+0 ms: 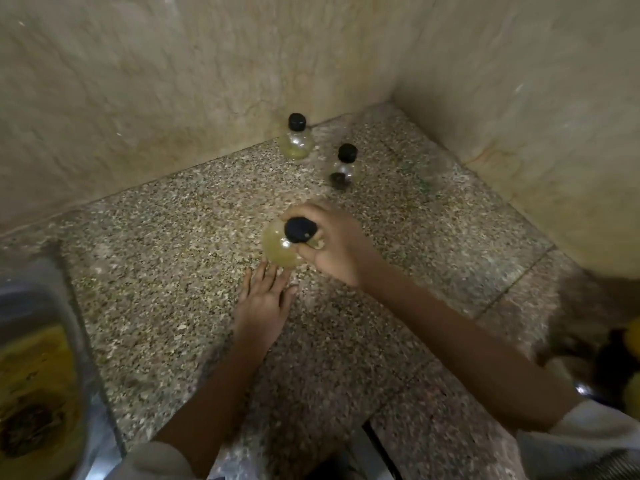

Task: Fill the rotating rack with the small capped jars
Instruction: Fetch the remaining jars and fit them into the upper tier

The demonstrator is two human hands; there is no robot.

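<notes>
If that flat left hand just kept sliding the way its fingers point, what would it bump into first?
Most likely the jar held by the right hand. The left hand lies flat on the counter, fingertips just short of the jar's base; whether the jar is lifted is unclear.

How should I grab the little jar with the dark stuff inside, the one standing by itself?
Take the jar with dark contents by its narrow neck, just under the black cap, coming down from above. It stands upright and apart from the other jars, so fingers probably fit all round. The belly below is round and wide, likely harder for small fingers. The right hand already grips another jar near its top.
</notes>
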